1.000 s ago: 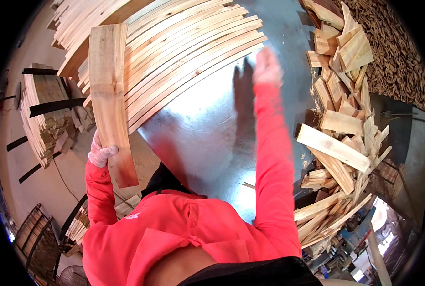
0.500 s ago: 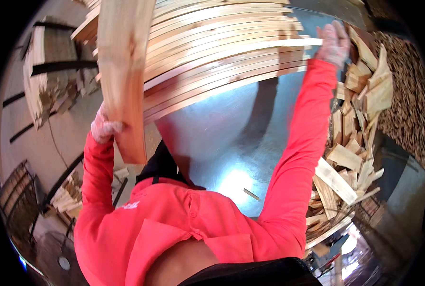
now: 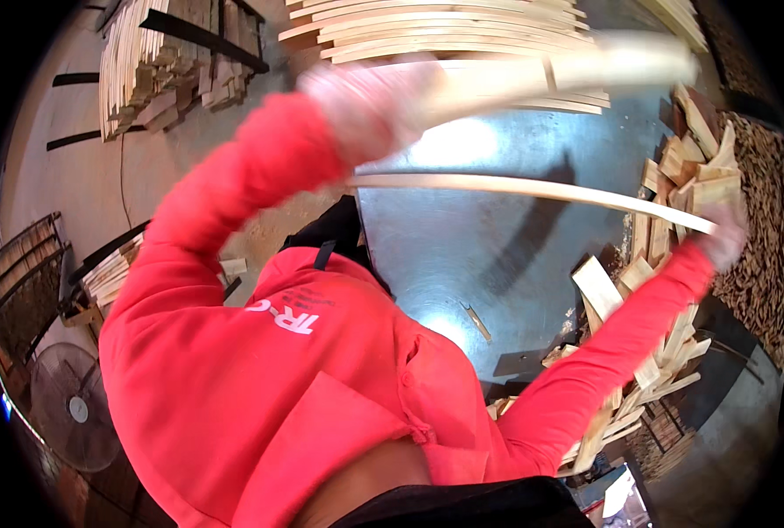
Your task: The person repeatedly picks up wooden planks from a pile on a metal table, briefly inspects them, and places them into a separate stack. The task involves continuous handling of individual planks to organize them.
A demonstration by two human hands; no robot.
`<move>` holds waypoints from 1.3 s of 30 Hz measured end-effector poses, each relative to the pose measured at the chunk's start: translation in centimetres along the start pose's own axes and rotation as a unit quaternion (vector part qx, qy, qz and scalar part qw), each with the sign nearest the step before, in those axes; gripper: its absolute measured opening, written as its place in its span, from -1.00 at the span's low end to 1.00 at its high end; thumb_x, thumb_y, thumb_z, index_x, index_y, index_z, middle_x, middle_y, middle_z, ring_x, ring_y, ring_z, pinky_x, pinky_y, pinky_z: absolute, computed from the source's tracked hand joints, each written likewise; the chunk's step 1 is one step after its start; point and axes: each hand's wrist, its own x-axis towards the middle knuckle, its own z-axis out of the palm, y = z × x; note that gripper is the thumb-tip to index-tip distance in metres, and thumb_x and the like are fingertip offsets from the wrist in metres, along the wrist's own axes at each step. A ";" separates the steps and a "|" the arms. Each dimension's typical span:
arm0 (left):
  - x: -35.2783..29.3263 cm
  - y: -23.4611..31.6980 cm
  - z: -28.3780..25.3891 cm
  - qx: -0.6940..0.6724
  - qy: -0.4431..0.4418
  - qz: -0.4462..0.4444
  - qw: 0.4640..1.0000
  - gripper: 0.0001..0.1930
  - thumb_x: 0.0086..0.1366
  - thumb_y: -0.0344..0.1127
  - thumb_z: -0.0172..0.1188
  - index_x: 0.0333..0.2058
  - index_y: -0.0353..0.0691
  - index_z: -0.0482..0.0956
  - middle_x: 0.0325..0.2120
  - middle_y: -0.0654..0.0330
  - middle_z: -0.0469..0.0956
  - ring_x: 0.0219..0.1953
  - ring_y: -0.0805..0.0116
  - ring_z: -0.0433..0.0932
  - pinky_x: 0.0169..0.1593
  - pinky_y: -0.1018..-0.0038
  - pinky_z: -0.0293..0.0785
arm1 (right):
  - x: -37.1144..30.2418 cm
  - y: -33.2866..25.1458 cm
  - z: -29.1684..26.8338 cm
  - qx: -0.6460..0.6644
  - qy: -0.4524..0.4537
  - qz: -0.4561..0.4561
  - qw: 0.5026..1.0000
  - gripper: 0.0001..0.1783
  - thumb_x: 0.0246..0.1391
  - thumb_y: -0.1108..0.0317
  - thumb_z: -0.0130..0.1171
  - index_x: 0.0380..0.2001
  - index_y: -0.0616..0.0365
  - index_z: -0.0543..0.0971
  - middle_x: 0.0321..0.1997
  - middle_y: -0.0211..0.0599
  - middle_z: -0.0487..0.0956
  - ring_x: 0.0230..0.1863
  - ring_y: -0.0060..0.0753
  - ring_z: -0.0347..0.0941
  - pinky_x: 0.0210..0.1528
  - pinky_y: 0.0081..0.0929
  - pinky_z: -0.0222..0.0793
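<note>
while both hands are set well apart over the grey metal table point(image 3: 427, 246), each seems to be gripping wood of its own: the left hand point(image 3: 370, 106) is at the near end of a pale board point(image 3: 599, 70), and the right hand point(image 3: 725, 236) is at the far right end of a narrow wooden strip point(image 3: 533, 187). the left hand's fingers are too blurred to tell exactly how they wrap, though the palm looks clamped on the wood. the board slants up to the right, in front of the board stack point(image 3: 462, 22) at the table's far side; the strip spans the table in a line, reaching toward the offcut pile point(image 3: 599, 286), and i cannot tell whether its left end rests on anything. the board should be stiff and moderately heavy, so held by one end it would probably lever against the wrist; a grip nearer its middle would balance better. the strip, if as slim as it looks, is likely lighter and may whip a little; pinch it across its faces, away from raw edges, which could splinter. dry wood ought not to slip much.
</note>
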 end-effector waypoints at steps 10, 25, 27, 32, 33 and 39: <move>-3.7 15.6 10.1 -0.201 -0.339 -0.080 0.916 -0.27 0.05 0.00 0.26 0.17 -0.07 0.23 -0.31 -0.05 0.59 -0.23 -0.02 0.59 -0.17 0.21 0.52 | -18.3 20.3 -0.3 -0.275 0.150 0.023 0.949 -0.73 0.30 0.23 -0.09 -0.22 0.20 0.49 -0.31 -0.28 0.55 -0.33 -0.46 0.48 -0.22 -0.53 0.41; -2.0 0.6 -6.0 -0.202 -0.174 -0.340 0.902 -0.25 -0.07 -0.07 0.39 0.11 -0.14 0.31 -0.26 -0.04 0.59 -0.20 0.09 0.62 -0.10 0.30 0.53 | -29.7 9.3 27.3 -0.099 -0.358 0.249 0.894 -0.16 0.18 0.01 -0.16 0.26 0.13 -0.35 -0.32 0.06 0.54 -0.34 0.09 0.49 -0.28 -0.20 0.43; -4.3 -3.0 -6.0 -0.135 -0.151 -0.373 0.906 -0.28 -0.04 -0.14 0.37 0.12 -0.13 0.30 -0.19 -0.04 0.58 -0.14 0.13 0.61 -0.06 0.34 0.52 | -31.0 4.0 25.4 0.035 -0.404 0.385 0.829 -0.02 0.17 -0.05 -0.15 0.35 0.12 -0.47 -0.31 0.09 0.56 -0.26 0.17 0.51 -0.18 -0.15 0.44; -3.6 -3.4 -7.2 -0.120 -0.135 -0.473 0.863 -0.25 -0.08 -0.14 0.40 0.12 -0.13 0.31 -0.17 -0.03 0.57 -0.11 0.05 0.58 -0.02 0.29 0.48 | -30.5 8.6 20.3 0.137 -0.365 0.430 0.814 -0.46 0.21 -0.14 -0.13 -0.28 0.22 0.19 -0.70 -0.39 0.24 -0.72 -0.44 0.12 -0.54 -0.38 0.35; -4.7 -3.2 -7.9 -0.124 -0.124 -0.496 0.850 -0.24 -0.09 -0.14 0.42 0.12 -0.14 0.32 -0.16 -0.01 0.57 -0.10 0.10 0.57 -0.02 0.30 0.48 | -30.3 8.8 19.3 0.183 -0.321 0.479 0.796 -0.36 0.23 -0.20 -0.13 -0.49 0.27 0.40 -0.82 -0.52 0.13 -0.83 -0.60 -0.02 -0.63 -0.44 0.31; -20.1 -12.1 -11.6 -0.191 0.146 -0.606 0.758 -0.09 -0.15 -0.07 0.50 0.14 -0.35 0.28 -0.09 0.00 0.52 -0.05 0.26 0.50 0.08 0.39 0.40 | -33.7 9.7 15.9 0.332 -0.362 0.267 0.829 -0.72 0.26 0.10 0.03 -0.25 -0.02 0.20 -0.47 -0.33 0.34 -0.66 -0.69 0.08 -0.70 -0.69 0.07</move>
